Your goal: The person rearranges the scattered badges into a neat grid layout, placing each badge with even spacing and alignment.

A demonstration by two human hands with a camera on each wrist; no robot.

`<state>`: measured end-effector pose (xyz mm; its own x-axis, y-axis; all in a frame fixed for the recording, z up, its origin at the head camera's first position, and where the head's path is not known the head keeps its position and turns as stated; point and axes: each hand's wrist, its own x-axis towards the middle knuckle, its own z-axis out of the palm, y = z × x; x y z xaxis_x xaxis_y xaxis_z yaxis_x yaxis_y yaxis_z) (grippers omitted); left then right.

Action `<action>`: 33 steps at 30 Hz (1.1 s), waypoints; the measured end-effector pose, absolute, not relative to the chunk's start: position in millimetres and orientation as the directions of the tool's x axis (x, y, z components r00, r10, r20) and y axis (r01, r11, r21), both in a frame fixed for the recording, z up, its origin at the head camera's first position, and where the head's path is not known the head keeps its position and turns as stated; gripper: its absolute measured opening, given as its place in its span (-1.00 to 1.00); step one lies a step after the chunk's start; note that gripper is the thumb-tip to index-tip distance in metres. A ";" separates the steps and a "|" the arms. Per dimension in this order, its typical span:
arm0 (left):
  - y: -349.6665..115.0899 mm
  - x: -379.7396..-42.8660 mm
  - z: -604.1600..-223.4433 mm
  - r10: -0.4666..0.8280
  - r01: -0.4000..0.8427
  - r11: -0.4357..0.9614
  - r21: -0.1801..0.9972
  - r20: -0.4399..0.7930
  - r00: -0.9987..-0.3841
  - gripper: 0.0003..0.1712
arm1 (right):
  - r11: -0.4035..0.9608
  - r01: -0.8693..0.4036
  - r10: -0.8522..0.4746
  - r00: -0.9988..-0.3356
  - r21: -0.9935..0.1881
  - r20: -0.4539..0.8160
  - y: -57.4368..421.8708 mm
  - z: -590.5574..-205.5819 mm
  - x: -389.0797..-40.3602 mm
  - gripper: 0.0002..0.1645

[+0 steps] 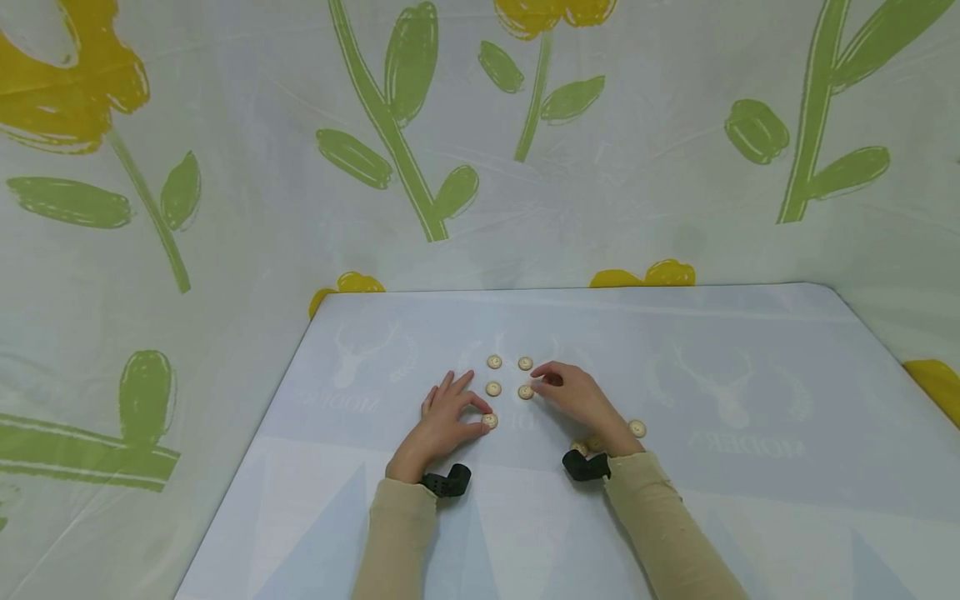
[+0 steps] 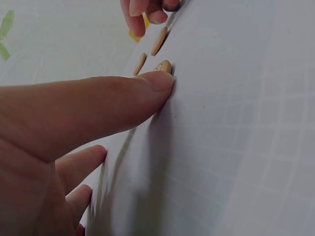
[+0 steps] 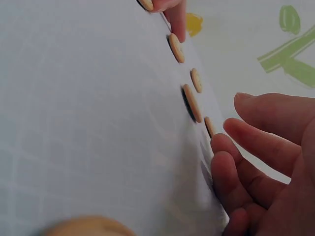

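Observation:
My left hand (image 1: 442, 423) pinches a small round pale-wood disc (image 1: 490, 421) at its edge between thumb and index finger, low on the table. The other left fingers spread out over the tabletop. In the left wrist view the thumb (image 2: 123, 101) covers much of that disc, which bears a dark mark. My right hand (image 1: 576, 393) hovers beside another disc (image 1: 526, 392), its fingers loosely bent. The right wrist view shows a gap between thumb and index finger, with nothing held. Further discs lie flat at upper left (image 1: 494, 362), upper right (image 1: 526, 363) and middle left (image 1: 492, 388).
One loose disc (image 1: 637, 428) lies right of my right wrist. More discs (image 1: 578, 447) are partly hidden behind that wrist and its black wrist camera (image 1: 585, 466). The pale patterned tabletop (image 1: 750, 483) ends at a flower-print curtain (image 1: 600, 200) behind.

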<state>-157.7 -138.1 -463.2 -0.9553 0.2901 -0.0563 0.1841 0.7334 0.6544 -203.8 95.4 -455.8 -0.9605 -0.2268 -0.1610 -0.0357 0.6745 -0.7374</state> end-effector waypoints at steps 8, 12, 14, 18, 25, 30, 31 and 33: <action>-135.2 -157.6 -462.0 0.295 0.186 0.731 0.657 -0.058 -0.954 -0.85 | 0.647 -0.050 -0.243 -0.959 -0.761 -0.143 107.1 -443.4 -204.6 -0.66; -133.8 -158.1 -462.3 0.294 0.180 0.734 0.654 -0.067 -0.954 -0.85 | 0.657 -0.077 -0.263 -0.956 -0.750 -0.133 112.4 -439.5 -203.9 -0.67; -133.8 -158.3 -462.5 0.294 0.182 0.735 0.653 -0.065 -0.954 -0.85 | 0.663 -0.087 -0.270 -0.954 -0.743 -0.129 115.4 -438.0 -203.0 -0.66; -135.1 -158.8 -462.2 0.302 0.197 0.735 0.649 -0.053 -0.952 -0.85 | 0.677 -0.095 -0.275 -0.952 -0.729 -0.132 123.0 -435.6 -200.1 -0.65; -137.9 -158.5 -462.6 0.310 0.208 0.734 0.646 -0.046 -0.950 -0.85 | 0.691 -0.103 -0.282 -0.950 -0.716 -0.136 134.1 -431.6 -193.1 -0.67; -138.3 -158.4 -462.9 0.306 0.201 0.732 0.651 -0.050 -0.951 -0.84 | 0.690 -0.152 -0.316 -0.943 -0.708 -0.106 140.7 -428.3 -186.5 -0.68; -138.3 -158.3 -463.0 0.306 0.202 0.730 0.653 -0.048 -0.951 -0.85 | 0.690 -0.163 -0.324 -0.941 -0.705 -0.099 142.6 -427.4 -185.1 -0.68; -138.1 -158.1 -463.0 0.305 0.200 0.727 0.657 -0.048 -0.951 -0.85 | 0.689 -0.178 -0.332 -0.939 -0.703 -0.087 147.1 -426.1 -182.5 -0.68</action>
